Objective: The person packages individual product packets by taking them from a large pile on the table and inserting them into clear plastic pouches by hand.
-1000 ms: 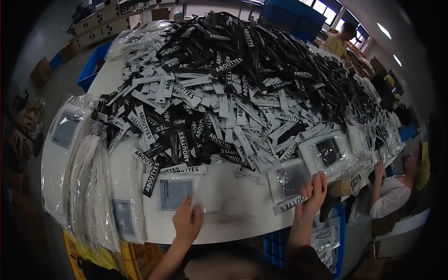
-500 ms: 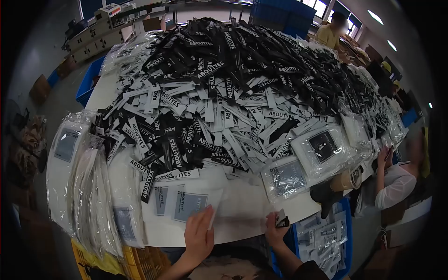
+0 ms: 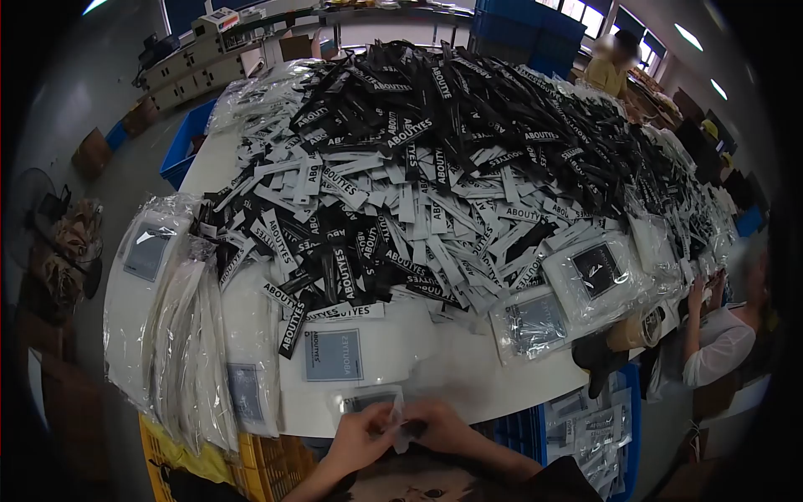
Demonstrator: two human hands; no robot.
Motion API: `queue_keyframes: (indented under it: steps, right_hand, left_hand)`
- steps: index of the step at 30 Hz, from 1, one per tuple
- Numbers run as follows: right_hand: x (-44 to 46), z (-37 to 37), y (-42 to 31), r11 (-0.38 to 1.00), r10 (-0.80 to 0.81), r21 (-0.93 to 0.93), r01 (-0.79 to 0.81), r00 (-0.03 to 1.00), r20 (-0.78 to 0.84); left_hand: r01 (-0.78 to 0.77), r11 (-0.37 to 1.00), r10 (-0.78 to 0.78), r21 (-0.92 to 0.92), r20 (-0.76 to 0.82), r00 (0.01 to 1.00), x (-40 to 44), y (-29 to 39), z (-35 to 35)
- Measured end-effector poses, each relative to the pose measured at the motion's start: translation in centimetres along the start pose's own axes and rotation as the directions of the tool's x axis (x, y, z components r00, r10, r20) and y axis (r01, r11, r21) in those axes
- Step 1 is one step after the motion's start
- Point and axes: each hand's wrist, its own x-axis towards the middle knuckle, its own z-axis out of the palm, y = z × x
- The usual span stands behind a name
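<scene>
At the table's front edge, my left hand (image 3: 365,437) pinches the upper edge of a small clear plastic bag (image 3: 355,403) with a grey printed panel. My right hand (image 3: 441,427) is closed beside it, its fingertips at the bag's raised edge. Something dark, the end of the printed strips, shows between these fingers; most of it is hidden. Just beyond my hands lies a stack of flat clear bags (image 3: 335,356) with grey "ABOUTYES" panels. Past that rises a large heap of black and white printed strip packets (image 3: 435,201).
Bundles of clear bags (image 3: 155,309) lie at the left, more bag packs (image 3: 535,322) at the right. A blue crate (image 3: 633,418) with filled bags stands below right, a yellow crate (image 3: 272,464) below left. A co-worker's arm (image 3: 694,322) reaches in at the right.
My left hand has drawn one bag off the stack toward me. My right hand, carrying small black and white strips, has moved left to meet it. The view has shifted slightly.
</scene>
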Motion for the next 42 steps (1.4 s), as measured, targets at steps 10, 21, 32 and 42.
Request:
queue_keyframes:
  steps: [10, 21, 32, 42]
  right_hand:
    - [1.4, -0.6, -3.3, 0.993, -0.018, 0.117, 0.025, 0.998, -0.058]
    - [1.4, 0.0, -4.4, 0.826, 0.395, 0.327, -0.459, 0.886, 0.245]
    - [1.5, -0.2, 0.1, 0.992, -0.025, -0.125, 0.025, 1.0, -0.001]
    - [1.2, -1.4, -0.8, 0.945, -0.051, -0.327, -0.014, 0.98, -0.19]
  left_hand:
    - [0.155, 0.913, -0.147, -0.376, 0.051, 0.988, 0.1, 3.1, -2.7]
    - [0.116, 0.987, -0.107, -0.115, 0.081, 0.991, -1.3, 0.0, -4.8]
    - [0.009, 0.954, 0.036, 0.299, -0.145, 0.989, -0.9, -8.2, -1.7]
    - [-0.274, 0.955, 0.29, 0.109, -0.17, 0.942, 3.2, -0.1, 2.6]
